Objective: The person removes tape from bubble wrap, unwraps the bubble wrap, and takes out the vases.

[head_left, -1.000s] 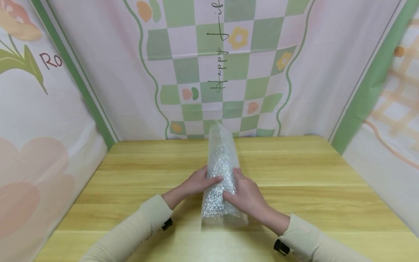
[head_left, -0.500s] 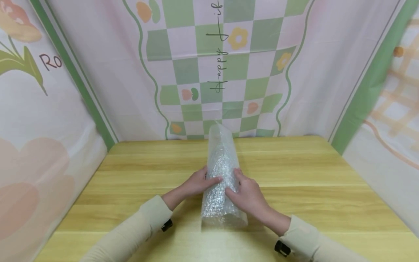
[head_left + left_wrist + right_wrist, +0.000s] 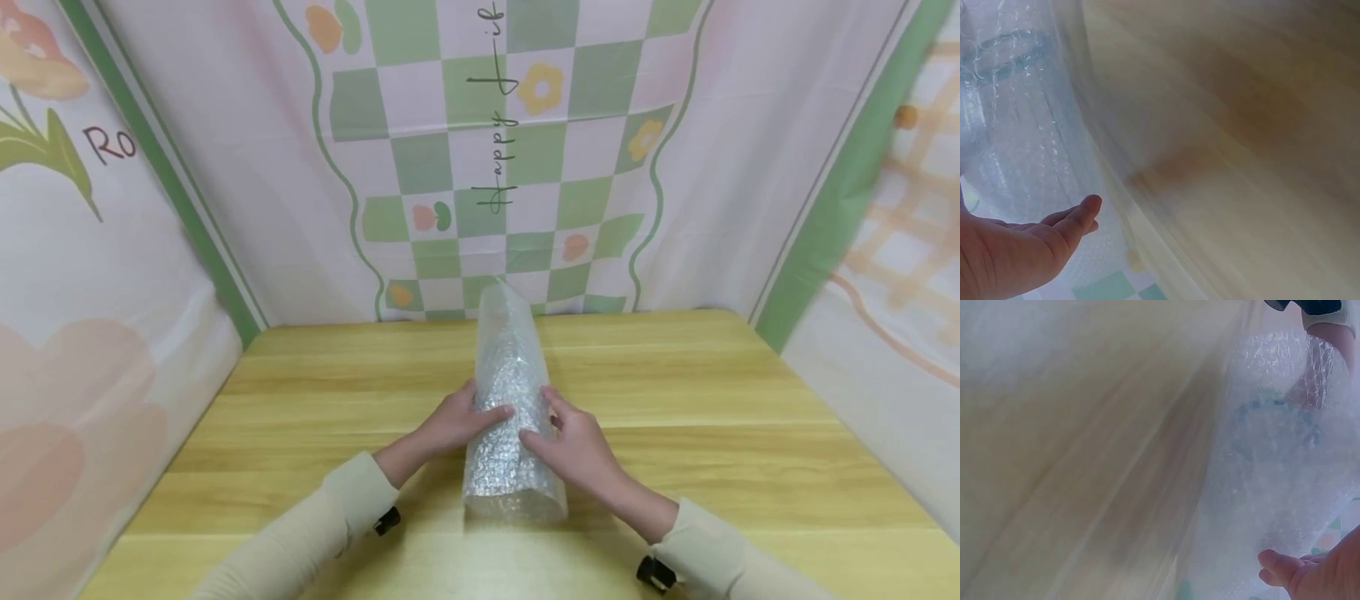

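A long roll of clear bubble wrap lies on the wooden table, its near end open toward me. My left hand holds its left side, thumb across the top. On the right side, my right hand holds the wrap with the thumb on top and fingers along the edge. Both wrist views show fingers against the wrap, the left hand and the right hand. A bluish ring shape shows faintly through the layers; I cannot tell what it belongs to.
The wooden table extends on both sides of the roll. Behind it hangs a green-and-white checked cloth, with printed cloth at the left and right. Black wrist cameras sit under both cuffs.
My right hand has shifted slightly to the right, and the wrap's top layer lies further over that way, its near end rounder. My left hand has stayed nearly in place.
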`<state>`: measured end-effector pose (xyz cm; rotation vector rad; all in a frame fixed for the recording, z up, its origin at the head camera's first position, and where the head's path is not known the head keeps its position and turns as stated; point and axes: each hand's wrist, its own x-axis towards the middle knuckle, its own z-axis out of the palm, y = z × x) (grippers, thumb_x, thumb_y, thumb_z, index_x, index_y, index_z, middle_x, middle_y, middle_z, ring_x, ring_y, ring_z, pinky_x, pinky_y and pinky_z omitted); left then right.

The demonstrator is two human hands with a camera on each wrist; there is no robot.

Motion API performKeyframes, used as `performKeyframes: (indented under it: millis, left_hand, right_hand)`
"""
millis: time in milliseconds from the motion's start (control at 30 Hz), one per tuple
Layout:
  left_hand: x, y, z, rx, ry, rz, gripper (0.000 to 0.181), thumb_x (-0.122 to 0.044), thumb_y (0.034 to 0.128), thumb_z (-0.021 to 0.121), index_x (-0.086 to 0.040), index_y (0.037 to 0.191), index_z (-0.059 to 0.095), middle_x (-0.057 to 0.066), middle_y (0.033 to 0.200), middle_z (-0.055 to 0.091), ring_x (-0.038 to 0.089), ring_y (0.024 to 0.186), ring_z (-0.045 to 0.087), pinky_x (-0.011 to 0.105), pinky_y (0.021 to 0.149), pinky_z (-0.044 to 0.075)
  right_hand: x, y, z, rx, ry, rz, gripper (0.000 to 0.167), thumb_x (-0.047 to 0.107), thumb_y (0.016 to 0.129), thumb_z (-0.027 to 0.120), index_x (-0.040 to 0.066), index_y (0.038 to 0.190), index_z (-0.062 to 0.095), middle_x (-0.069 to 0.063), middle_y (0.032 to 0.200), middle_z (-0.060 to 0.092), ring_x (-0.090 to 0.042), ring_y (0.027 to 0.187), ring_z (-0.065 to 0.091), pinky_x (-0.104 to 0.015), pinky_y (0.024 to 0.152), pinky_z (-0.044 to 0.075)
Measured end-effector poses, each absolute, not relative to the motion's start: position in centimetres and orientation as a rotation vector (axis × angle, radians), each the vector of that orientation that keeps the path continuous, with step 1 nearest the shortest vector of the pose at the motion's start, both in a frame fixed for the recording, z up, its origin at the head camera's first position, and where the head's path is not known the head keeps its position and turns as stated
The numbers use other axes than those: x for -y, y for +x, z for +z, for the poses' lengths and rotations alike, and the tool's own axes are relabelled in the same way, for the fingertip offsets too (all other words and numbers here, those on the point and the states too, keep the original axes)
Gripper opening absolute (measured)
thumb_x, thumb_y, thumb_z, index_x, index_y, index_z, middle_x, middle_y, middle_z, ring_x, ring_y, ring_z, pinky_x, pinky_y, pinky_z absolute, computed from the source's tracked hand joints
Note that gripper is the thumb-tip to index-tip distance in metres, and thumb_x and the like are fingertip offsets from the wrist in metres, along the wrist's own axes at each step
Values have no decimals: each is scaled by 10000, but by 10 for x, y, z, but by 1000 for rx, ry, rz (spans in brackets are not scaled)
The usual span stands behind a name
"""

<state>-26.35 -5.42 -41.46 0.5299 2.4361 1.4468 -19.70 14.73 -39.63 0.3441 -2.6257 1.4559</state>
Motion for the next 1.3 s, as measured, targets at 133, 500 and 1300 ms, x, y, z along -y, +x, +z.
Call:
performKeyframes:
  millis: [133,500,1300]
  left_hand:
    - [53,-261,-413,-2448,522,1439,919,-586,874,623,-74,1534,240,198,1417,469,345,1192,539,465,922,508]
    - [51,-262,-411,-2479,526,1414,948,-626,857,613,-82,1537,238,192,1420,472,340,1199,535,465,930,502]
    - [52,-264,-416,-2464,526,1426,908,-589,872,622,-76,1526,257,200,1340,535,313,1091,603,423,850,549]
  right_hand:
    - [-150,-202,-396,2628,348,1467,776,221,882,715,-127,1443,307,-311,1474,297,-530,1178,477,-430,836,538]
    - [-152,-221,-386,2691,340,1414,839,331,908,680,-146,1451,254,-334,1469,289,-531,1224,433,-497,950,464]
    - [-144,-238,-391,2688,191,1458,865,272,857,733,-135,1456,261,-338,1443,348,-460,1279,416,-497,1010,420]
